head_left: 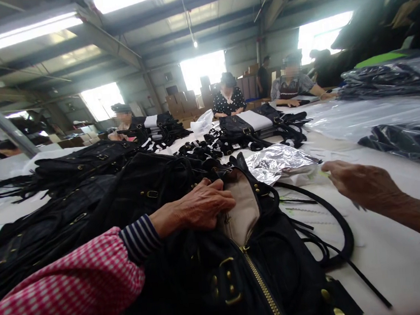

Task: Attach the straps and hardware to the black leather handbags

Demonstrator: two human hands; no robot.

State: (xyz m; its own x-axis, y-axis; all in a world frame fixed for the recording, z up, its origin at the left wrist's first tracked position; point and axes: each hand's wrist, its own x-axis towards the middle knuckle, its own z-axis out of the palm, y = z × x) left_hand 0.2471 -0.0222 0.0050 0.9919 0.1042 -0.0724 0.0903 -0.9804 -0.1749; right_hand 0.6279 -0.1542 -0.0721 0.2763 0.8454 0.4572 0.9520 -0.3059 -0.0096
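Note:
A black handbag (192, 283) with brass-coloured buckles and studs lies in front of me. Its zipper (264, 283) is partly undone, and the beige lining (244, 199) shows in the gap. My left hand (205, 205) is closed on the bag's opening edge, fingers curled at the lining. To the right of the bag, my right hand (364, 184) hovers over the white table with thumb and fingertips pinched together. A small greyish tip pokes out below that palm; what it belongs to is hidden. A black handle (344, 223) loops out between bag and right hand.
More black bags (84, 159) are heaped at left, with another stack (254, 121) ahead. Crumpled transparent plastic (279, 160) lies beyond the handle. Plastic-wrapped goods (391, 78) are piled at right. Several people sit or stand across the table (402, 267).

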